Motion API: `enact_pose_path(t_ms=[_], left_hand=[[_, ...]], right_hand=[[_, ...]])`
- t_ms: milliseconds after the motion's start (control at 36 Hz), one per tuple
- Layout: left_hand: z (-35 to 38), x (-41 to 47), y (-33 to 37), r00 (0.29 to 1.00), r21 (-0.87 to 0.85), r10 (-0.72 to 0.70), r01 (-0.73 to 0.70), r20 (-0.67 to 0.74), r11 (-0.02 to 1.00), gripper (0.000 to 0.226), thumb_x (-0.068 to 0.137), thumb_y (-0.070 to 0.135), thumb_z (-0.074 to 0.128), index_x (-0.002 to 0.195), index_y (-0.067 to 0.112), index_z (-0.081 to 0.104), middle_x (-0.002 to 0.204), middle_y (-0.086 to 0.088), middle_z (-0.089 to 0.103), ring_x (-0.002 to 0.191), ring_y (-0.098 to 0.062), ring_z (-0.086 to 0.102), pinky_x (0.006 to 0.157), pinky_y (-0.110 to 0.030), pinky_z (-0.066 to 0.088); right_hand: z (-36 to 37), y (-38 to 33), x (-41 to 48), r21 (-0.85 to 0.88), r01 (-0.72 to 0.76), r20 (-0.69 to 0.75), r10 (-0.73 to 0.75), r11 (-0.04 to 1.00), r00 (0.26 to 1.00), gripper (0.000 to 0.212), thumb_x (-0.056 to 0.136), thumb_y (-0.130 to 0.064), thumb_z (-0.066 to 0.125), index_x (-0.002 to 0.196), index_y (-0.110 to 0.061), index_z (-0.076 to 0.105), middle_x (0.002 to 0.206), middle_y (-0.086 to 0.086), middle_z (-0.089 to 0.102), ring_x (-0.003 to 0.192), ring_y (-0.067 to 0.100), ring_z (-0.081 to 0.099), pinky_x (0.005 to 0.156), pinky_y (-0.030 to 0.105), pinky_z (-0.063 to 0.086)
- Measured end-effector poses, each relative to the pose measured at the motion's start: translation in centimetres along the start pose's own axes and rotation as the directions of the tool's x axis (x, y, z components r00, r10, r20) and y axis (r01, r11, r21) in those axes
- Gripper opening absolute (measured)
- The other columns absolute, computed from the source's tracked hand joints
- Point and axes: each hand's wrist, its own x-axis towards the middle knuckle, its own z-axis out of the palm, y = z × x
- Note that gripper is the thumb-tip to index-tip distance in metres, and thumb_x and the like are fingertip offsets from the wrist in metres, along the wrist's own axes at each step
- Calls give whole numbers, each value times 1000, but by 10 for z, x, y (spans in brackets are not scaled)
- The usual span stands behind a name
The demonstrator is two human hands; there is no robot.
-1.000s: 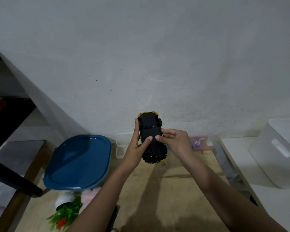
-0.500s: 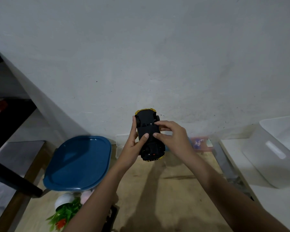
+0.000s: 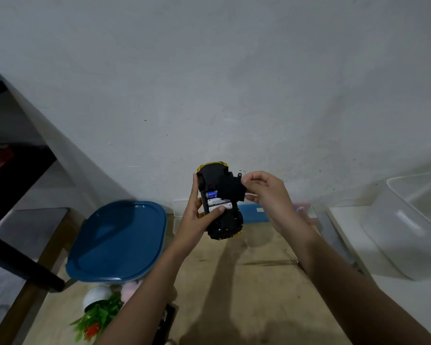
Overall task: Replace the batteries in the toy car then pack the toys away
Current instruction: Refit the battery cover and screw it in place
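Wooden tabletop (image 3: 259, 282) before grey wall (image 3: 234, 70). Upturned car (image 3: 225, 227) held above it in left grip (image 3: 194, 225), thumb on exposed batteries (image 3: 217, 201). Black cover (image 3: 230, 189) pinched in right grip (image 3: 266, 195), beside batteries. Blue lid (image 3: 117, 240) left of left grip.

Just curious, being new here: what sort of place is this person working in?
Likely a home room, perhaps a play or storage corner: a wooden table against a bare white wall, a blue-lidded tub, a white plastic bin, and a toy car.
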Motion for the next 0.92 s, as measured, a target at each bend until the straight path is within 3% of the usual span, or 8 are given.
enact_pose_path(t_ms=[167,333,444,500,667,806,917], left_hand=[[1,2,-4,995,-48,-9,5,-103,999,91,82,9,70,141,52,16,131,3,55,116,-14,57,87,-27,55],[5,6,-5,994,-60,-15,8,-113,998,93,80,3,70,143,47,18,129,-1,57,114,-16,59,84,-26,56],[7,5,-3,993,-63,-5,-3,-116,998,92,80,-3,68,145,41,19,113,7,61,89,2,66,70,-17,56],[8,5,-1,993,-58,-2,-5,-118,998,92,81,-3,67,145,41,18,109,10,60,84,6,66,70,-18,56],[5,6,-3,993,-66,-4,-4,-118,998,91,80,-1,68,145,42,20,111,12,62,93,-1,66,74,-23,57],[3,6,-6,994,-59,-8,1,-113,998,91,80,1,69,143,46,20,114,10,63,104,-11,64,81,-30,57],[3,6,-4,997,-47,-4,0,-77,999,89,84,4,66,145,44,16,121,4,59,99,-2,65,76,-20,55]], right_hand=[[-7,-3,1,122,18,-67,-10,992,998,19,89,-3,56,74,-14,59,78,2,63,78,16,60,69,25,50],[-6,0,0,112,45,-84,-35,993,996,20,89,-3,55,74,-14,59,78,3,63,79,17,61,74,29,52],[-5,4,0,96,58,-96,-49,994,994,20,89,-3,55,74,-15,59,78,2,63,78,17,61,72,27,53],[-5,6,0,86,70,-98,-61,994,993,19,89,-4,56,75,-16,59,78,2,64,79,18,62,72,27,53],[-5,10,0,47,94,-123,-87,994,989,18,89,-5,56,75,-16,59,80,4,64,81,20,62,79,35,55],[-3,10,-2,162,78,-136,-56,984,989,16,89,-3,55,76,-12,58,83,8,63,81,16,64,74,28,59],[-2,7,-2,146,78,-129,-59,986,990,16,89,-4,56,76,-12,57,84,8,63,82,18,64,71,28,59]])
